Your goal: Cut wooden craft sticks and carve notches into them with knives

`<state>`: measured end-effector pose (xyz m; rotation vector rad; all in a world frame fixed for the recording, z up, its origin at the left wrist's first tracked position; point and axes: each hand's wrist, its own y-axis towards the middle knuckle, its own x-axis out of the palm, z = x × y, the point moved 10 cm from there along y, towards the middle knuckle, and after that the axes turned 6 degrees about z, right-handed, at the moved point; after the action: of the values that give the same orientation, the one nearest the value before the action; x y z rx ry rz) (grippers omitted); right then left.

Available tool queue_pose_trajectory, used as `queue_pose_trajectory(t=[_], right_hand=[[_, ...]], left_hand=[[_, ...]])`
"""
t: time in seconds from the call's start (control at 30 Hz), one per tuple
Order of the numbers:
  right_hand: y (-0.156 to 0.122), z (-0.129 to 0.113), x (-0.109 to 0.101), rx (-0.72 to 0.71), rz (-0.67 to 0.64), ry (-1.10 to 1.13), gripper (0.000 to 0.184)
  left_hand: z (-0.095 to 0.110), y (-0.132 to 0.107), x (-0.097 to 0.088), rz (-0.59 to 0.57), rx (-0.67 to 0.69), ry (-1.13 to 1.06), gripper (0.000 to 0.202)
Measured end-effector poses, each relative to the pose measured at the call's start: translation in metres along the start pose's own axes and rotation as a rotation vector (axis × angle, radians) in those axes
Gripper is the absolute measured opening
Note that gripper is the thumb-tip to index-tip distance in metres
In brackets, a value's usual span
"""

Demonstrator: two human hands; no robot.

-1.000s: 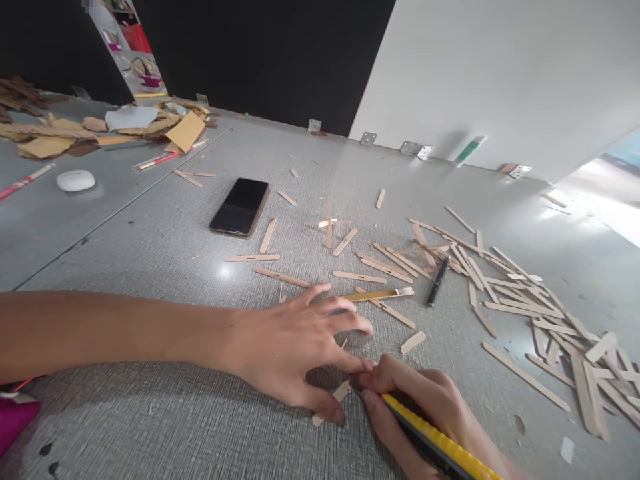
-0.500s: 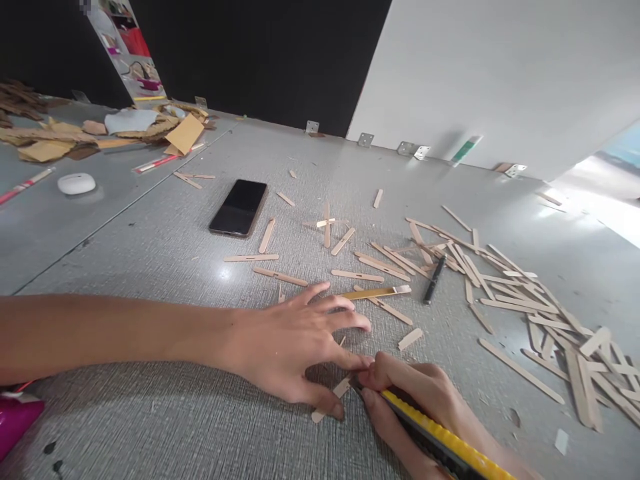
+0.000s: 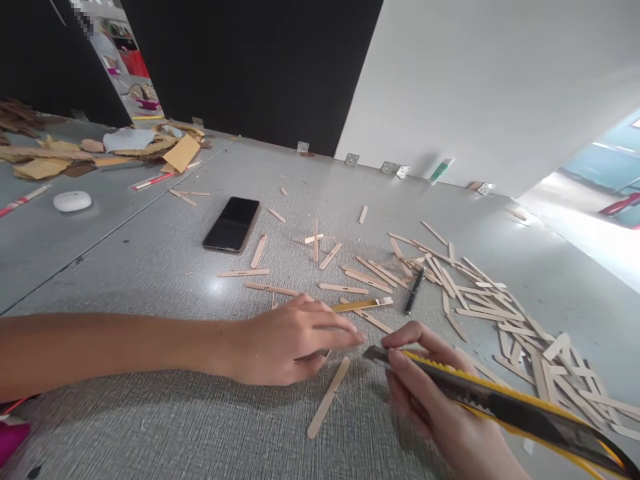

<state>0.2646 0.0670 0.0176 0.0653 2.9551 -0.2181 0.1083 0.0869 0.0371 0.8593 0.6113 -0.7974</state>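
My right hand (image 3: 440,393) grips a yellow-and-black utility knife (image 3: 505,403), its blade toward the left, raised near my left fingertips. My left hand (image 3: 300,337) is stretched out palm down above the table, its fingers extended and nothing held. Just below that hand lies a wooden craft stick (image 3: 327,403) on the grey table, a small cut or sliver showing near its middle. Neither hand touches this stick. A flat yellow strip with a pale metal-looking tip (image 3: 364,305) lies beyond my left fingers, beside several notched craft sticks (image 3: 344,289).
A loose heap of craft sticks (image 3: 500,313) spreads over the right side, with a black pen (image 3: 415,291) at its edge. A phone (image 3: 233,225), a white earbud case (image 3: 73,201) and torn cardboard (image 3: 150,150) are at left. Black and white panels (image 3: 430,87) stand behind.
My left hand has lifted off the craft stick and drawn its fingers away. The knife in my right hand has risen from the stick and moved right. The view has shifted slightly.
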Motion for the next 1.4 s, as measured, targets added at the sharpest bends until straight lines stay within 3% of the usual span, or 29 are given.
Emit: queue_pose_trajectory(t=[0.1, 0.17, 0.23, 0.4, 0.63, 0.87, 1.0, 1.1, 1.27, 1.4], right_hand=[[0.006, -0.01, -0.018, -0.112, 0.121, -0.011, 0.037], [0.009, -0.004, -0.027, -0.117, 0.178, -0.01, 0.038], [0.012, 0.005, -0.027, -0.104, 0.177, -0.018, 0.037], [0.014, 0.007, -0.022, -0.15, 0.152, -0.039, 0.034], [0.011, 0.004, -0.025, -0.151, 0.197, -0.03, 0.033], [0.012, 0.019, -0.016, -0.064, 0.079, 0.108, 0.038], [0.005, 0.018, -0.008, -0.079, 0.029, 0.07, 0.037], [0.0, 0.011, -0.002, -0.084, -0.005, -0.034, 0.046], [-0.002, 0.009, 0.0, -0.028, -0.023, -0.195, 0.049], [-0.003, 0.006, 0.003, -0.09, -0.032, -0.333, 0.04]], left_hand=[[0.015, -0.001, 0.006, -0.063, 0.141, 0.131, 0.042], [0.02, 0.0, 0.006, -0.064, 0.209, 0.213, 0.027], [0.021, 0.001, 0.006, -0.046, 0.243, 0.251, 0.019], [0.026, -0.001, 0.01, -0.028, 0.317, 0.329, 0.021], [0.018, -0.002, 0.01, 0.017, 0.158, 0.295, 0.02], [-0.01, 0.002, 0.004, 0.006, -0.026, 0.102, 0.016], [-0.016, 0.005, -0.002, -0.061, -0.002, 0.021, 0.021], [-0.014, 0.004, 0.0, -0.108, 0.052, -0.029, 0.024], [-0.014, 0.004, 0.001, -0.125, 0.012, -0.107, 0.018], [-0.017, 0.006, 0.001, -0.191, -0.014, -0.135, 0.037]])
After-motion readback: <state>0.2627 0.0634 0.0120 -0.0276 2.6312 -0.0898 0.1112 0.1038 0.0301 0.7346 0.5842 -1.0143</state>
